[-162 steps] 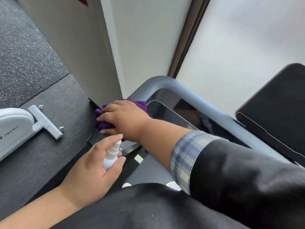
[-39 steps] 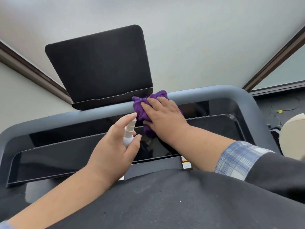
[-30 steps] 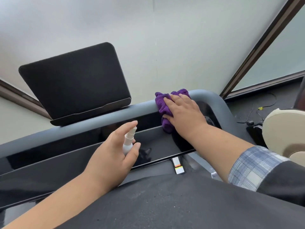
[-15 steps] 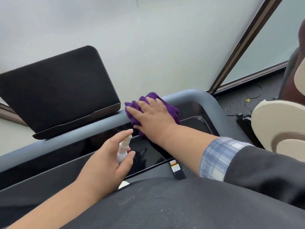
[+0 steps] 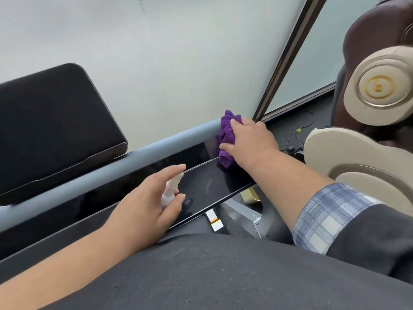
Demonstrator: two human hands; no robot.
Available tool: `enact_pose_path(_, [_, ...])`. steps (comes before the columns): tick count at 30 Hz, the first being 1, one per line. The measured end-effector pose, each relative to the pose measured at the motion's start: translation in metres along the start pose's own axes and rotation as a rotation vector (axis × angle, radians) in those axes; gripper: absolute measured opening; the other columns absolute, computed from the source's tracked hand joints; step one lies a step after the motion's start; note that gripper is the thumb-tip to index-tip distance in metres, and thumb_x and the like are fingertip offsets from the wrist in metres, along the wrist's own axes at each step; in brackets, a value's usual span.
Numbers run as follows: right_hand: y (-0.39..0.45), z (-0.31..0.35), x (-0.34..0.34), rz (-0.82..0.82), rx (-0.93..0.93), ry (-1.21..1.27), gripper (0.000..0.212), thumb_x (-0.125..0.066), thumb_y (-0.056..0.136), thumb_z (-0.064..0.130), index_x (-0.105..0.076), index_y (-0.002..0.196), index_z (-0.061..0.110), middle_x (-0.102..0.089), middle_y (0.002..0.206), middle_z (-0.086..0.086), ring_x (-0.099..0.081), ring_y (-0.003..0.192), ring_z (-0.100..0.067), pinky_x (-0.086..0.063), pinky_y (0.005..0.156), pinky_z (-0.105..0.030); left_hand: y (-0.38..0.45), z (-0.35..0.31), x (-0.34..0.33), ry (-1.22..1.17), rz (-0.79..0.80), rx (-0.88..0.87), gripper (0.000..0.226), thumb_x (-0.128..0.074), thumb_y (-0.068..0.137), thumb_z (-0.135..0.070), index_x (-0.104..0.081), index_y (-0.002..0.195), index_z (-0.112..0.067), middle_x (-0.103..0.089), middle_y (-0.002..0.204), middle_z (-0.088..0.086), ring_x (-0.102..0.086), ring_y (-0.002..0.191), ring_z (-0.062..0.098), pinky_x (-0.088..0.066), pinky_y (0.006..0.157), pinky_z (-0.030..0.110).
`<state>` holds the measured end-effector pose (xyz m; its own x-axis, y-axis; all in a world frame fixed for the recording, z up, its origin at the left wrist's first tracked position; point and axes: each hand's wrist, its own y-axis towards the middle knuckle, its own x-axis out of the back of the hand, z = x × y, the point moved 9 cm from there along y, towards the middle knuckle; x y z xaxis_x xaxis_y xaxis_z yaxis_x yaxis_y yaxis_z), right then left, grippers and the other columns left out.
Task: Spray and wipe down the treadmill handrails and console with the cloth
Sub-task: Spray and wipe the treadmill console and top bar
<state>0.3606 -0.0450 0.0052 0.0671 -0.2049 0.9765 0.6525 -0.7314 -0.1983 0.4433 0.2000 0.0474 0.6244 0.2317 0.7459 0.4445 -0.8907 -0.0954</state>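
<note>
While stretching across the lower half of the view, broad glossy black treadmill console panel, long and flat, lying just below rounded grey metal handrail tube running parallel behind it. Mounted above the rail at left, dark rectangular tablet-style screen, tilted back. Off to the right, brown-and-cream padded massage chair, well apart from the console, on dark floor with thin cables trailing. Down front, dark grey garment filling the bottom edge, plaid blue-and-white cuff showing at the right forearm.

Now the right hand: palm down, fingers spread flat and pressing on crumpled purple microfibre cloth, no clenching visible. Cloth sitting at the far right end of the handrail, draped from the tube down onto the top edge of the black panel, touching both.

Left hand: hovering over the middle of the console, fingers curled round small white plastic spray bottle, index finger laid over the nozzle top, thumb wrapped beneath. Bottle tilted, nozzle aimed toward the cloth side.
</note>
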Motion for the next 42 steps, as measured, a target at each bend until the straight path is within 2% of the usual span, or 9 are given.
enact_pose_path(5, [-0.074, -0.037, -0.014, 0.054, -0.11, -0.041, 0.103, -0.051, 0.077, 0.084, -0.022, 0.155, 0.024, -0.034, 0.154, -0.004, -0.046, 0.121, -0.033, -0.043, 0.098, -0.046, 0.002, -0.013, -0.01, 0.016, 0.021, -0.047, 0.062, -0.06, 0.087, -0.039, -0.023, 0.119, -0.077, -0.056, 0.098, -0.026, -0.055, 0.092, -0.006, -0.041, 0.078, 0.014])
enact_pose_path(9, [-0.126, -0.059, -0.036, 0.106, -0.13, -0.068, 0.118, -0.047, 0.07, 0.09, -0.009, 0.158, 0.021, -0.02, 0.162, -0.007, -0.038, 0.134, -0.033, -0.036, 0.109, -0.045, 0.005, -0.015, -0.025, 0.001, 0.05, -0.034, 0.056, -0.058, 0.088, -0.039, -0.026, 0.119, -0.073, -0.056, 0.102, -0.024, -0.054, 0.091, -0.008, -0.039, 0.079, 0.015])
enact_pose_path(12, [-0.13, -0.058, -0.04, 0.097, -0.118, -0.007, 0.111, -0.054, 0.078, 0.079, -0.007, 0.159, 0.018, -0.018, 0.162, -0.01, -0.031, 0.139, -0.032, -0.03, 0.114, -0.042, 0.006, -0.02, -0.032, 0.005, 0.064, -0.029, 0.053, -0.059, 0.088, -0.038, -0.029, 0.122, -0.065, -0.056, 0.103, -0.024, -0.054, 0.09, -0.009, -0.038, 0.078, 0.014])
enact_pose_path(16, [-0.097, -0.04, -0.031, -0.009, -0.051, -0.037, 0.097, -0.055, 0.088, 0.067, -0.012, 0.158, 0.015, -0.023, 0.159, -0.013, -0.036, 0.134, -0.034, -0.035, 0.111, -0.044, 0.006, -0.026, -0.037, 0.03, 0.072, -0.048, 0.057, -0.061, 0.088, -0.037, -0.028, 0.12, -0.07, -0.055, 0.101, -0.028, -0.053, 0.091, -0.011, -0.037, 0.076, 0.011])
enact_pose_path(19, [-0.066, -0.027, -0.026, -0.017, -0.031, 0.002, 0.094, -0.057, 0.09, 0.063, -0.014, 0.157, 0.014, -0.022, 0.16, -0.014, -0.036, 0.134, -0.037, -0.037, 0.109, -0.047, 0.002, -0.03, -0.042, 0.031, 0.082, -0.047, 0.057, -0.062, 0.088, -0.036, -0.03, 0.122, -0.068, -0.054, 0.1, -0.03, -0.054, 0.088, -0.011, -0.039, 0.076, 0.016])
enact_pose_path(23, [-0.067, -0.037, -0.023, 0.008, -0.039, 0.101, 0.094, -0.058, 0.089, 0.064, -0.015, 0.158, 0.017, -0.021, 0.161, -0.012, -0.037, 0.135, -0.037, -0.038, 0.109, -0.047, 0.0, -0.037, -0.049, 0.045, 0.103, -0.049, 0.059, -0.06, 0.086, -0.04, -0.026, 0.122, -0.073, -0.057, 0.1, -0.025, -0.056, 0.089, -0.007, -0.042, 0.079, 0.023])
enact_pose_path(30, [-0.16, -0.089, -0.044, 0.057, -0.128, 0.162, 0.094, -0.053, 0.088, 0.068, -0.017, 0.158, 0.017, -0.024, 0.161, -0.01, -0.038, 0.137, -0.031, -0.035, 0.111, -0.039, 0.006, -0.045, -0.05, 0.079, 0.119, -0.069, 0.06, -0.061, 0.087, -0.04, -0.024, 0.118, -0.076, -0.057, 0.097, -0.027, -0.056, 0.085, -0.008, -0.041, 0.075, 0.02])
enact_pose_path(36, [-0.114, -0.069, -0.039, -0.011, -0.1, 0.097, 0.092, -0.052, 0.09, 0.067, -0.015, 0.157, 0.016, -0.027, 0.158, -0.012, -0.043, 0.131, -0.033, -0.043, 0.104, -0.043, 0.014, -0.057, -0.058, 0.068, 0.142, -0.096, 0.065, -0.061, 0.087, -0.038, -0.02, 0.118, -0.078, -0.057, 0.097, -0.026, -0.057, 0.087, -0.005, -0.042, 0.076, 0.022])
enact_pose_path(42, [-0.102, -0.068, -0.034, -0.024, -0.087, 0.188, 0.092, -0.056, 0.088, 0.067, -0.018, 0.157, 0.018, -0.028, 0.159, -0.01, -0.042, 0.132, -0.034, -0.039, 0.109, -0.044, 0.026, -0.076, -0.067, 0.131, 0.143, -0.145, 0.062, -0.062, 0.089, -0.038, -0.02, 0.126, -0.064, -0.055, 0.12, -0.017, -0.054, 0.104, 0.004, -0.039, 0.085, 0.025])
